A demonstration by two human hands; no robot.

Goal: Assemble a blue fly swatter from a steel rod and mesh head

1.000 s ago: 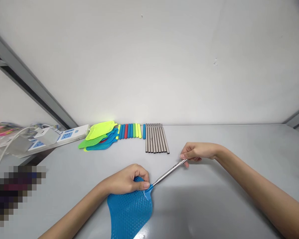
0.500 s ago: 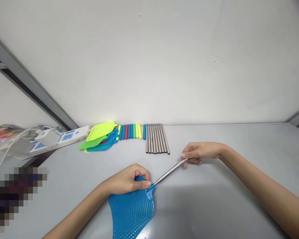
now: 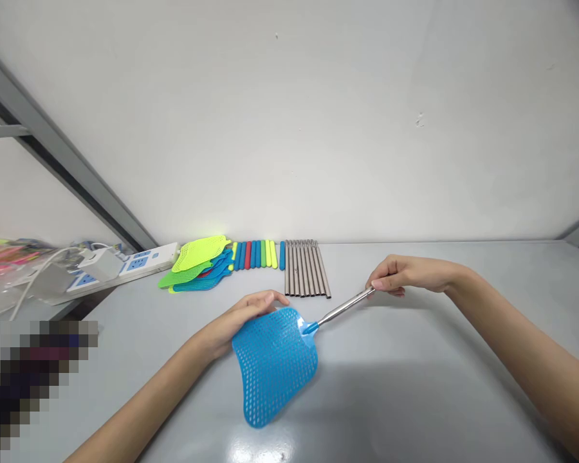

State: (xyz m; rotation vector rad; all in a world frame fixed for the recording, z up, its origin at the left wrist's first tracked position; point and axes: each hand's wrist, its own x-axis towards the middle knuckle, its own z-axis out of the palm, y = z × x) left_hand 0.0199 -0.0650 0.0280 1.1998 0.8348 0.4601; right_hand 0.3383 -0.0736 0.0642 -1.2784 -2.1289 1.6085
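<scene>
A blue fly swatter head [image 3: 280, 360] with a perforated face is joined to a silver metal rod [image 3: 345, 307]. My right hand [image 3: 398, 276] pinches the rod's far end and holds the swatter up at a slant. At the head's upper left edge is my left hand [image 3: 251, 315], its fingers stretched out and no longer pinching. Part of that hand is hidden behind the blue mesh, so I cannot tell whether it touches it.
Along the wall lie a row of metal rods [image 3: 306, 270], several coloured grips [image 3: 255, 255] and a stack of swatter heads [image 3: 200, 254]. A white power strip [image 3: 161, 257] with a plugged-in adapter [image 3: 101, 265] stands at the left edge, beside plastic bags [image 3: 4, 283].
My left hand has let go of the swatter's neck and its fingers have opened. My right hand has moved up and right, drawing the swatter the same way.
</scene>
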